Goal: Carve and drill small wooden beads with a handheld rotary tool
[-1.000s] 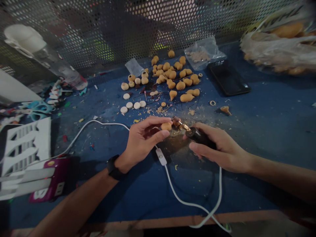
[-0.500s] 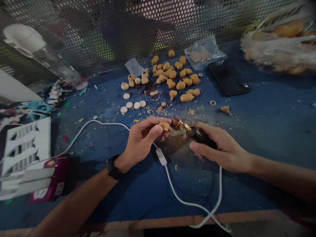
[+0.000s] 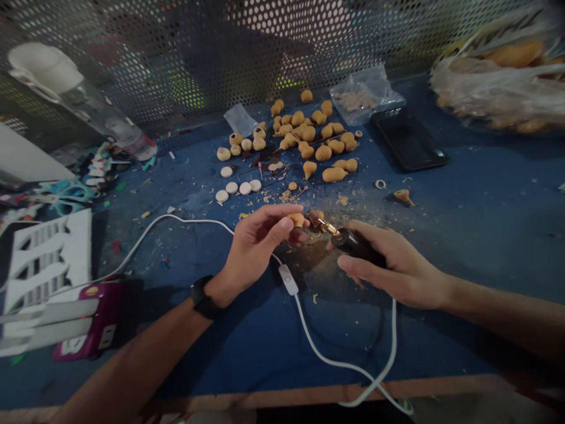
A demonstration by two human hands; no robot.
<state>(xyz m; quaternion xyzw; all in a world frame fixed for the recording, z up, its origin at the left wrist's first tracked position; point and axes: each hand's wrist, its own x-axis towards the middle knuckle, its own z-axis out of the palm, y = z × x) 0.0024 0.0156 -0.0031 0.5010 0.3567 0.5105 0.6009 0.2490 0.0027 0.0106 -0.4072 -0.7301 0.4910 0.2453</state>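
Between the thumb and fingers of my left hand (image 3: 258, 241) is a small tan gourd (image 3: 296, 220). My right hand (image 3: 392, 262) is wrapped round a black rotary tool (image 3: 358, 246) with a brass-coloured chuck. The tool's tip points left, close to the gourd; whether it touches cannot be made out. A brownish gourd piece (image 3: 315, 217) shows just behind the tip. A white cable (image 3: 394, 335) runs down from beneath my right hand, and an inline switch (image 3: 288, 279) lies on the table below my left hand.
Several small gourds (image 3: 304, 132) lie at the back, with white discs (image 3: 245, 188) and shavings in front. A black phone (image 3: 409, 140) and a plastic bag (image 3: 494, 88) are at the right. Scissors (image 3: 70, 194), a bottle (image 3: 101, 112) and a magenta object (image 3: 95, 324) stand or lie left.
My left hand and the gourd have shifted very slightly up and the gourd appears a little turned. The rotary tool has moved a touch to the left.
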